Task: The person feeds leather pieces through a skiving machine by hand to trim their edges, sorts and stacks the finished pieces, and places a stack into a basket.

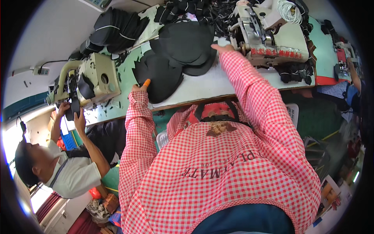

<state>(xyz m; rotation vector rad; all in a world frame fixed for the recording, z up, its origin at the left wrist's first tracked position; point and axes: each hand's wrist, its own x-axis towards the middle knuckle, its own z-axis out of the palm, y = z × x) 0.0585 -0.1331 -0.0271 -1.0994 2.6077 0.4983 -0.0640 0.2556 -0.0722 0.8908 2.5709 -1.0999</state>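
Two overlapping piles of flat, rounded black cut pieces lie on the white worktable (202, 86) before me. At the nearer pile (161, 80), my left hand (141, 87) rests by the left edge, an orange finger cover on one digit that points onto the pieces. Its other fingers are partly hidden, and no grip on the pieces shows. Beyond it, the larger pile (186, 43) has its pieces fanned out a little. My right hand (223, 48) is at that pile's right edge, fingers reaching left and apart, with nothing visibly held.
A cream sewing machine (272, 41) stands at right, a bundle of black pieces (294, 73) before it. Tied black stacks (113, 29) sit at back left. A co-worker (66, 167) on the left handles a black piece at another machine (97, 78). White baskets (292, 114) stand below the table.
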